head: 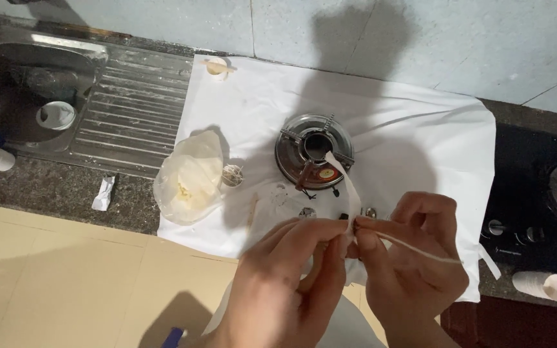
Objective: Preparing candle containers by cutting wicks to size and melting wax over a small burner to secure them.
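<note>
Both hands sit lowest in the head view, fingertips meeting over the front edge of the cloth. Left hand [285, 277] has thumb and forefinger pressed together, pinching the narrow white flat wick strip [348, 187] at its lower end; the other fingers curl under. Right hand [414, 264] pinches the same spot from the other side, thumb against forefinger, remaining fingers loosely bent. From the pinch the strip rises up and left toward the round silver metal burner with pot-support prongs [314, 149], its top end lying at the burner's dark centre hole. A thin white cord [420, 250] runs from the pinch rightward across the right hand's fingers. Burner stands on a white cloth sheet [420, 129] spread over the dark stone countertop [46, 190]. Small metal bits and a thin stick lie on the cloth just in front of the burner, too small to tell apart. Left of the burner, a crumpled translucent cream plastic bag [191, 177], with a small pale wound spool [232, 174] touching its right side. Another small cream spool [217, 66] sits at the cloth's back left corner. Far left, a stainless steel sink with ribbed drainboard [130, 103]. Right edge, a black gas stove [549, 193] and a white thread cone [539, 285] lying on its side.
</note>
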